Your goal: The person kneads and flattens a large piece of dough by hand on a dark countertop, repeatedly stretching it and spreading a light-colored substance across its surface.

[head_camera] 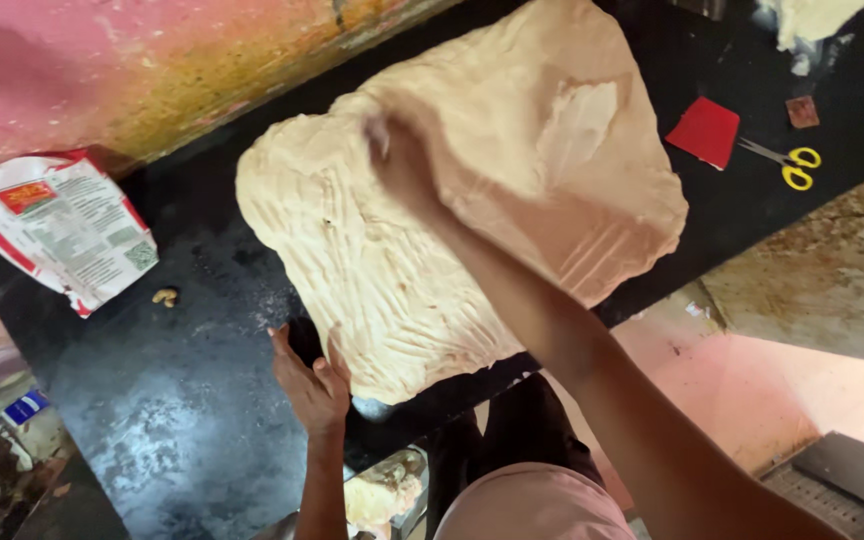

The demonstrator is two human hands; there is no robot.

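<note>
Dough sheet point(452, 210), centre of black counter point(182, 400), overhanging near edge | right hand point(402, 165) flat on top | left hand point(310, 385) spread, 7 o'clock edge | risk: thin overhang tears or slides off | scissors point(787, 162) 2 o'clock

A red-and-white printed packet point(57, 228) lies flattened at the left of the frame, half on the black counter point(182, 420). Just right of it sits a small pale scrap point(164, 296) (too small to tell what it is). At the upper right, a red scraper point(705, 131) lies beside yellow-handled scissors point(787, 161), with a small brown square point(803, 111) just above them. A pink, stained wall point(102, 70) fills the upper left.
</note>
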